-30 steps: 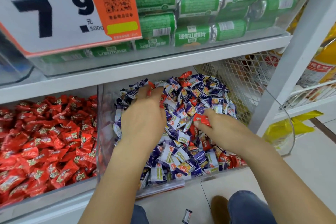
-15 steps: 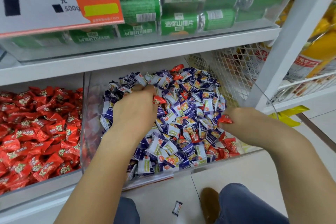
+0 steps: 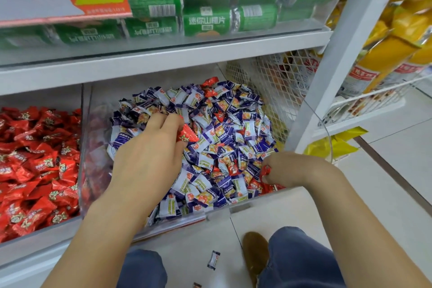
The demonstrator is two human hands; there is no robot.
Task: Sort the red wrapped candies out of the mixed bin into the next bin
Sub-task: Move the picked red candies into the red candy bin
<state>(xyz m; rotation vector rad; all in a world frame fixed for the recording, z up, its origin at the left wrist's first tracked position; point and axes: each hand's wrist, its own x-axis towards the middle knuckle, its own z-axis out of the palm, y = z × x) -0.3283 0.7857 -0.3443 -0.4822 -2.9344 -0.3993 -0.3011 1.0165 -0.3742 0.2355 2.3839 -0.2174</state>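
Pinching red candies over the mixed bin [image 3: 240, 203]: left hand [image 3: 149, 154] one [image 3: 187, 135], right hand [image 3: 287, 168] another [image 3: 265, 170].

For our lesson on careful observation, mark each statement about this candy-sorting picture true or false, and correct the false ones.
1. The left hand holds a red candy. True.
2. The right hand is empty. False: it pinches a red candy.
3. The mixed bin holds mostly purple-and-white candies. True.
4. The bin of red candies sits to the right of the mixed bin. False: it sits to its left.
5. A wrapped candy lies on the floor. True.
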